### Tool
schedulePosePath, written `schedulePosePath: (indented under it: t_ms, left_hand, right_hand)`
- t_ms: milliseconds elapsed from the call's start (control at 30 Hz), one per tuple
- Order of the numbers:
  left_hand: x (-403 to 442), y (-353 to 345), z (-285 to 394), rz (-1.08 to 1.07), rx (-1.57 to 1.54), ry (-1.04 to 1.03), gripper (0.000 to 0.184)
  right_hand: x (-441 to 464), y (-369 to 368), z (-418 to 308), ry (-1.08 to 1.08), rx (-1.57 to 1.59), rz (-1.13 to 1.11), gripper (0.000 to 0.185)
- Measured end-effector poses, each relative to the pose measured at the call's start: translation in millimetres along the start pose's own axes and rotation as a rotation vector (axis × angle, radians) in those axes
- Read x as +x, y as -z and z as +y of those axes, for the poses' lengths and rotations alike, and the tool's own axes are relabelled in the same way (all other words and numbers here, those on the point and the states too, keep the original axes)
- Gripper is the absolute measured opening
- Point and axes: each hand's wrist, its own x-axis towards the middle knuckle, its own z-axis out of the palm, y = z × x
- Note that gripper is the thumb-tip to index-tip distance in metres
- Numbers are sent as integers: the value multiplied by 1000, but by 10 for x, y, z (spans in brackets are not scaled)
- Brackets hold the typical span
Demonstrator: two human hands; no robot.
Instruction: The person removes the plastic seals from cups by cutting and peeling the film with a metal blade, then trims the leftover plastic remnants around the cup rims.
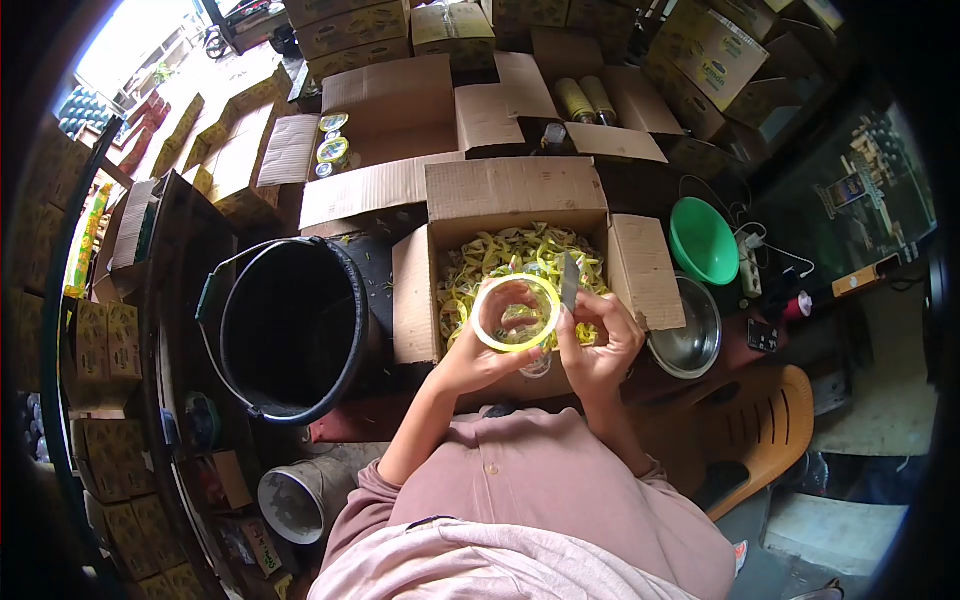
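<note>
My left hand is wrapped round a clear plastic jar with a yellow rim, its round opening facing up toward me. Close beside it on the right, my right hand pinches a flat grey strip between thumb and fingers; whether it is a blade I cannot tell. Both hands are over an open cardboard box filled with small yellow-wrapped packets. Below the jar, a small clear rounded piece shows, partly hidden.
A black bucket stands left of the box. To the right are a green bowl, a metal bowl and a power strip. Behind is another open carton beside yellow-lidded jars. An orange chair stands at right.
</note>
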Motion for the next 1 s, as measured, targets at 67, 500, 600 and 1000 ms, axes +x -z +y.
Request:
schedulePosePath:
  t_ms: [67,500,600,1000]
  left_hand:
    - [-9,29,-62,9,-50,-15,67]
    - [-20,16,21,52,-31,-20,68]
    - [-16,19,14,60,-20,-12,68]
    - [-45,34,-34,39,119,-100,67]
  right_hand:
    - [-14,15,-54,26,-30,5,18]
    - [-71,-35,-118,133,-100,38,18]
    - [-86,-32,-118,138,-114,36,19]
    - [-69,-43,-121,164,-165,48,18]
